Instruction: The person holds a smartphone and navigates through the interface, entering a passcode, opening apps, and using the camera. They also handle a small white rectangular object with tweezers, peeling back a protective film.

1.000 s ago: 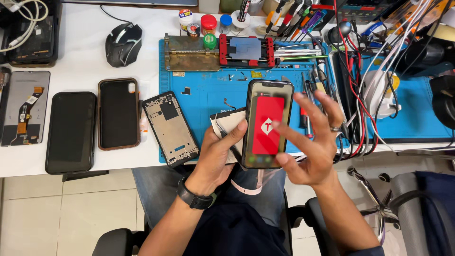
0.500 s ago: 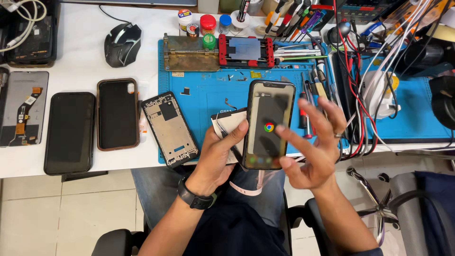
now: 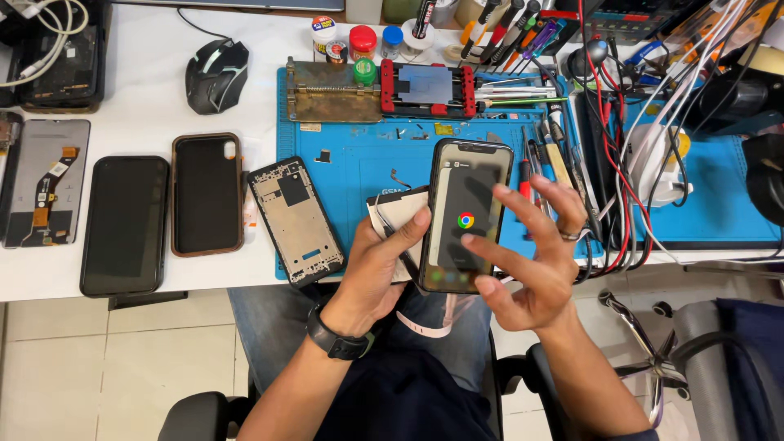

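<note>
The left hand point(image 3: 371, 265) has its fingers wrapped round the lower left edge of a dark smartphone point(image 3: 464, 214), thumb laid along that edge, so most of those fingers are hidden behind the handset. The phone is held upright above the near edge of the bench point(image 3: 147, 90), its lit screen showing one small round coloured icon. The right hand point(image 3: 535, 261) hovers just right of the screen with fingers spread and slightly curled, holding nothing; its index finger reaches across the lower screen, and whether the tip touches the glass is hard to tell. One ring sits on a right finger, and one black watch point(image 3: 339, 339) on the left wrist.

Behind the left fingers a white card or packet point(image 3: 392, 211) lies half covered by the hand and the phone, perhaps held with it. Under both hands is a blue repair mat point(image 3: 351, 159). Left of the left fingers lies one bare phone frame point(image 3: 296, 220), then one phone in a brown case point(image 3: 207, 194), one black phone point(image 3: 124, 224), and one opened screen panel point(image 3: 42, 181) cut by the picture's edge. Beyond the fingers stand one red clamp fixture point(image 3: 425, 88) and one black mouse point(image 3: 216, 75). To the right, tangled cables point(image 3: 629, 155) cover much of a second mat.
</note>
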